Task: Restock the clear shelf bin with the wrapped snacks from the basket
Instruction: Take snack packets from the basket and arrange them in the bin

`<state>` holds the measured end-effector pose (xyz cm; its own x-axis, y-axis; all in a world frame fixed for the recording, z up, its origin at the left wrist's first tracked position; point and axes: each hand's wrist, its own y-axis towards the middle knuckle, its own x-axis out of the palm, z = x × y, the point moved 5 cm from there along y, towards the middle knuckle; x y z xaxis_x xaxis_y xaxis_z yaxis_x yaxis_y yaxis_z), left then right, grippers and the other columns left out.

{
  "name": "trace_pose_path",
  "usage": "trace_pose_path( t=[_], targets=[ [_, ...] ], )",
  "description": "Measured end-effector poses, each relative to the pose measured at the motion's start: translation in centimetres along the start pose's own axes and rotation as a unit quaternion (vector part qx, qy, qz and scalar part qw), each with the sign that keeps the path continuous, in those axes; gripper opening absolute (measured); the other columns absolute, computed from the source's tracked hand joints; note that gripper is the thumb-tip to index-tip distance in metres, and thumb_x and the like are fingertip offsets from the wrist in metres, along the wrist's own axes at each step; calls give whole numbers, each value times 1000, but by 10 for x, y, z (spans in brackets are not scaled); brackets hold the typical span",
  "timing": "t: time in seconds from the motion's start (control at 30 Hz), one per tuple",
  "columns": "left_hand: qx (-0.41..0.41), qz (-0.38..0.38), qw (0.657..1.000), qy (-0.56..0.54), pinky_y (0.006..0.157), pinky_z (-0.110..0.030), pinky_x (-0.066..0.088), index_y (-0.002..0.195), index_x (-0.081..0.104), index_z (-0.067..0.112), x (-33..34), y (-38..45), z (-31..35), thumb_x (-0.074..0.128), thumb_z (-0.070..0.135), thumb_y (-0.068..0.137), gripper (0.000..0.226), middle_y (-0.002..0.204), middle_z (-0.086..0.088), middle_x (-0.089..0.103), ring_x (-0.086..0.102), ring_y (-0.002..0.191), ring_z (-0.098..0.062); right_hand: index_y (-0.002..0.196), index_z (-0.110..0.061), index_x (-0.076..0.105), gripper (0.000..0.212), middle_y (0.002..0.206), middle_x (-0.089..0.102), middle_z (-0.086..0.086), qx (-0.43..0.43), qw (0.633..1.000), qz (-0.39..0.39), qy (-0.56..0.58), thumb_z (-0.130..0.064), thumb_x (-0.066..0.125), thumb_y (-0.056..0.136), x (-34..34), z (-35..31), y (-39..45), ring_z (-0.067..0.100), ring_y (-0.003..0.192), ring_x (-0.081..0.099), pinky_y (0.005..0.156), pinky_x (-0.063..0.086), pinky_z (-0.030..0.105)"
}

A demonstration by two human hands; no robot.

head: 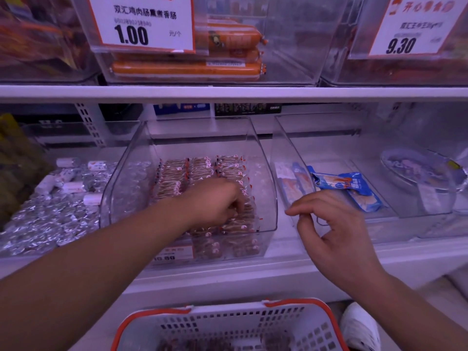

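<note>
— Where are the wrapped snacks?
— Rowed in the clear bin at the shelf's front edge; more lie in the basket below.
— And the grips?
— Left hand reaches into the bin, fingers curled on a snack. Right hand hovers, loosely curled, holding nothing.

Upper shelf: clear bin with orange sausages behind a price card reading 1.00; second price card 9.30 at right. Lower shelf: foil-wrapped candies at left, blue snack packets in right bin. White shoe on floor.
</note>
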<state>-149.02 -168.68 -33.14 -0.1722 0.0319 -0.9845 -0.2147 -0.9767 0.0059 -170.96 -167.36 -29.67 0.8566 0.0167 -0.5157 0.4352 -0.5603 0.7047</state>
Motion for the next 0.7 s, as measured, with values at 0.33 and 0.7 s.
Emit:
trace_pose_path(
  t=[0.33, 0.7],
  targets=[
    [53, -49, 993, 95, 98, -31, 34, 117, 69, 46, 5, -3, -3, 56, 30, 91, 34, 141, 14, 45, 47, 114, -16, 83, -7, 72, 19, 83, 69, 1, -16, 1000, -6, -8, 4, 58, 80, 2, 1, -1, 19, 82, 65, 74, 49, 37],
    [95, -52, 966, 233, 94, -41, 35, 94, 73, 31, 3, 6, 12, 65, 32, 80, 16, 137, 4, 43, 43, 114, -24, 84, -9, 72, 19, 86, 69, -1, -43, 999, -19, -20, 3, 58, 81, 8, -3, -3, 20, 88, 64, 79, 48, 44]
  ],
)
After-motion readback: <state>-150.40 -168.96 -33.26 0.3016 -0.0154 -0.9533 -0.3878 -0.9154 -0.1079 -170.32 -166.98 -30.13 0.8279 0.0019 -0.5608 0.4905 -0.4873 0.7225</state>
